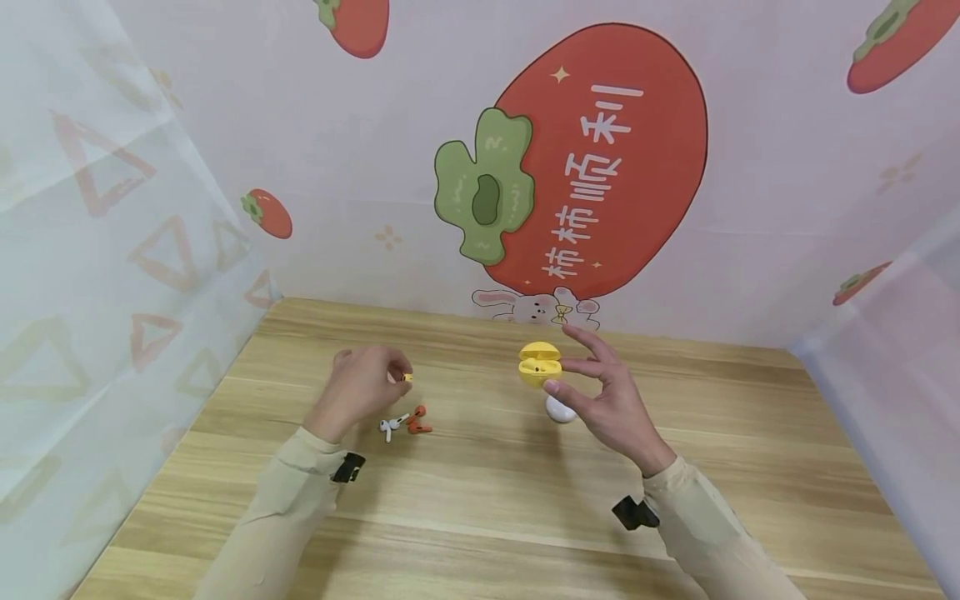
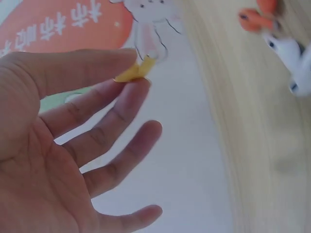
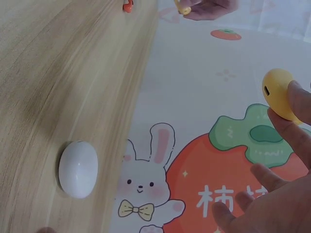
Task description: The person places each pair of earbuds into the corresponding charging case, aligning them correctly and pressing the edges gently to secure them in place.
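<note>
My left hand (image 1: pixel 362 390) pinches a small yellow earbud (image 2: pixel 135 72) between thumb and fingertips, raised over the left part of the table. The other fingers spread apart in the left wrist view. My right hand (image 1: pixel 613 402) holds a round yellow earbud case (image 1: pixel 542 378) by its side between thumb and fingers. The lid of the case is up. Its inside shows small in the head view, and I cannot tell whether an earbud sits in it. In the right wrist view the outside of the case shows, with a dark port.
Two white earbuds (image 1: pixel 386 426) and two orange earbuds (image 1: pixel 415 427) lie close together beside my left hand. A white earbud case (image 3: pixel 78 170) stands on the wooden table (image 1: pixel 480 517) below my right hand. Printed cloth walls (image 1: pixel 360 275) rise at the back and sides.
</note>
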{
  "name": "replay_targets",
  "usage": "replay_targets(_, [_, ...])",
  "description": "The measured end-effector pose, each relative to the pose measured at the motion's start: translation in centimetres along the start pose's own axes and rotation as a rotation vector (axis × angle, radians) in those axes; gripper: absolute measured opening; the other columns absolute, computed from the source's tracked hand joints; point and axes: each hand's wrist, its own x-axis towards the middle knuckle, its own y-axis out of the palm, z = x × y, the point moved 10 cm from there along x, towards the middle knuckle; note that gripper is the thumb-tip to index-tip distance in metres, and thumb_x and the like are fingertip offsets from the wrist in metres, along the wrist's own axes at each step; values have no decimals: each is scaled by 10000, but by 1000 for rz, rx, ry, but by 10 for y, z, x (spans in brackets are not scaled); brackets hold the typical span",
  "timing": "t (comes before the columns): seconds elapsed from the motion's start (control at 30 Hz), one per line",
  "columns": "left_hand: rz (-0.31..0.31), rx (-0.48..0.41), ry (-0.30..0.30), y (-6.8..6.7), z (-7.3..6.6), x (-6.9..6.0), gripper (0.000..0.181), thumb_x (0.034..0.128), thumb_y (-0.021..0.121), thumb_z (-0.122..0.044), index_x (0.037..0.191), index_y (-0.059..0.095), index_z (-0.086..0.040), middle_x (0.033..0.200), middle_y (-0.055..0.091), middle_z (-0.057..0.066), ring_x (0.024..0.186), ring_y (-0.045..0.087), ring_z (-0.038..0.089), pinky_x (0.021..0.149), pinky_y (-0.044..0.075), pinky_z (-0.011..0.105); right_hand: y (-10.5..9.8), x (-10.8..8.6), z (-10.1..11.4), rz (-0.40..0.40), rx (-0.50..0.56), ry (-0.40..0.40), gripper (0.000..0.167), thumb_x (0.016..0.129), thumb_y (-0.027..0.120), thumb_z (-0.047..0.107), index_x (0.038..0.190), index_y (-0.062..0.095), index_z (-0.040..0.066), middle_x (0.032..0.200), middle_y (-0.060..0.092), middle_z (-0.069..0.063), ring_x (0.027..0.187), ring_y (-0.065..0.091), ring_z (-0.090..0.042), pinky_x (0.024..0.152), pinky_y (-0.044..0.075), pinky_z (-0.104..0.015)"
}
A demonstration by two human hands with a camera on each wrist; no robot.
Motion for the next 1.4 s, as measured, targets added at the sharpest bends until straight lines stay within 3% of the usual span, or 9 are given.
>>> replay_targets(0.2, [0, -112, 68, -2, -22, -1, 100, 841, 811, -139, 931, 766, -131, 809, 707, -91, 849, 667, 194, 895, 432, 516, 0, -1, 2, 0, 2, 0, 238, 885, 797, 103, 1118, 783, 54, 1532, 446, -67, 1454, 308, -322, 1047, 335, -610])
replay_targets(0.4, [-29, -180, 83, -8, -34, -2, 105, 844, 811, -148, 943, 779, -133, 813, 710, -100, 880, 668, 208, 837, 449, 423, 0, -2, 0, 1, 0, 12, 235, 887, 797, 108, 1114, 783, 50, 1534, 444, -63, 1458, 302, -322, 1062, 323, -611])
replay_targets(0.67, [-50, -246, 84, -14, -51, -1, 115, 853, 803, -154, 964, 790, -127, 845, 723, -67, 642, 524, 129, 639, 379, 323, 1, -1, 0, -5, -9, 8, 246, 883, 800, 107, 1123, 782, 57, 1536, 443, -50, 1458, 300, -303, 1054, 334, -609])
replay_targets(0.73, [-56, -264, 82, -15, -55, 0, 115, 856, 799, -159, 968, 791, -133, 854, 725, -67, 647, 516, 140, 643, 380, 324, 1, 0, 0, -7, -4, 7, 250, 882, 801, 107, 1126, 782, 59, 1535, 444, -49, 1457, 301, -299, 1052, 336, -607])
replay_targets(0.97, [-114, -340, 130, -24, -75, 0, 140, 856, 809, -165, 991, 789, -133, 878, 739, -76, 940, 658, 175, 891, 451, 389, 3, 2, 4, -8, -7, -3, 253, 885, 798, 111, 1131, 779, 58, 1533, 446, -63, 1456, 300, -316, 1050, 330, -635])
replay_targets(1.2, [-196, -466, 207, -36, -96, 0, 142, 831, 838, -123, 965, 793, -134, 891, 746, -69, 954, 678, 135, 894, 489, 381, 4, 3, 4, -7, 5, 10, 252, 888, 797, 117, 1133, 779, 59, 1541, 436, -52, 1463, 292, -308, 1051, 333, -624])
replay_targets(1.4, [-228, -538, 291, -44, -116, -3, 175, 810, 859, -93, 973, 795, -104, 942, 755, -53, 965, 686, 121, 908, 508, 362, 4, 3, 6, -6, 4, 3, 246, 890, 795, 118, 1128, 780, 57, 1541, 438, -58, 1460, 301, -313, 1044, 343, -637])
